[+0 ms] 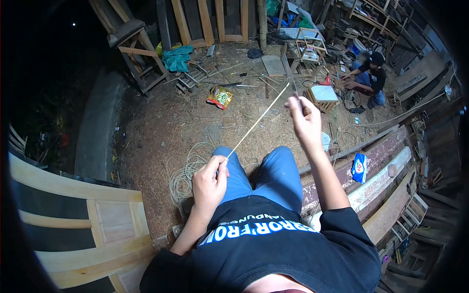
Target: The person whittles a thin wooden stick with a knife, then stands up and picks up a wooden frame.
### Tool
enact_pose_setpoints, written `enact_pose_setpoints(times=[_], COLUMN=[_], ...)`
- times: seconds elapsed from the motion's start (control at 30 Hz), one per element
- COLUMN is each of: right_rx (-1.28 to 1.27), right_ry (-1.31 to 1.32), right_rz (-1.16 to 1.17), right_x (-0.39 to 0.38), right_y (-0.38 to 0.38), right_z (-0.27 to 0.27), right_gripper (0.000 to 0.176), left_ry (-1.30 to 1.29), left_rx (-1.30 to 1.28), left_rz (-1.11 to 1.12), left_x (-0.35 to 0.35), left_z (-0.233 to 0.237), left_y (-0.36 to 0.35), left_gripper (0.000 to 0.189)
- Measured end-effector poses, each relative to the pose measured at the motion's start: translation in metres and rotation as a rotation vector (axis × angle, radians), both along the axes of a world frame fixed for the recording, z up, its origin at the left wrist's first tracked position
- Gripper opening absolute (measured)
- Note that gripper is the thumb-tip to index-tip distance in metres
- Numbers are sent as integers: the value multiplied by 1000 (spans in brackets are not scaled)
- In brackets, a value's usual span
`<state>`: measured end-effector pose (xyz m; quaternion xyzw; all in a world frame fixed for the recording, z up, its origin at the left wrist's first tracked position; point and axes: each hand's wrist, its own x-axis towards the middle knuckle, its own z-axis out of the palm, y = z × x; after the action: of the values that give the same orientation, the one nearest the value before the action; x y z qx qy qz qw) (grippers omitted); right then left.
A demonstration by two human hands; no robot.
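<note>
Pinched between the fingers of my left hand [210, 181] is the lower end of a thin pale stick [259, 120], which slants up and to the right over my knees. My right hand [306, 119] is closed around the handle end of a long knife [288, 71], whose blade points away from me. The stick's far tip lies close to the blade; whether they touch I cannot tell. Below my left hand, a loose coil of pale cord or strips [188, 171] rests on the ground beside my left knee.
A co-worker [372, 78] crouches at the back right beside a wooden box [322, 95]. A snack bag [220, 97] lies ahead on the ground. Wooden door panels [115, 217] stand at the left. A blue packet [359, 168] rests on beams at the right.
</note>
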<state>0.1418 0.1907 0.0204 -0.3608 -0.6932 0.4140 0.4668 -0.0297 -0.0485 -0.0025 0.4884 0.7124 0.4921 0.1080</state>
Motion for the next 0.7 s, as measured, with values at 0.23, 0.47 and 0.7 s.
enact_pose_setpoints(times=[0.23, 0.47, 0.7], right_rx=[-404, 75, 451], right_ry=[265, -31, -372], right_rz=[159, 109, 345], right_x=[-11, -9, 4], right_y=[-17, -26, -70], right_z=[4, -22, -31], right_gripper=[16, 29, 13], left_ry=[-156, -406, -377], left_rx=[-32, 4, 32], left_rz=[-93, -130, -150], left_x=[1, 3, 5], left_z=[-10, -12, -1], left_y=[6, 10, 20], left_gripper=[6, 10, 12])
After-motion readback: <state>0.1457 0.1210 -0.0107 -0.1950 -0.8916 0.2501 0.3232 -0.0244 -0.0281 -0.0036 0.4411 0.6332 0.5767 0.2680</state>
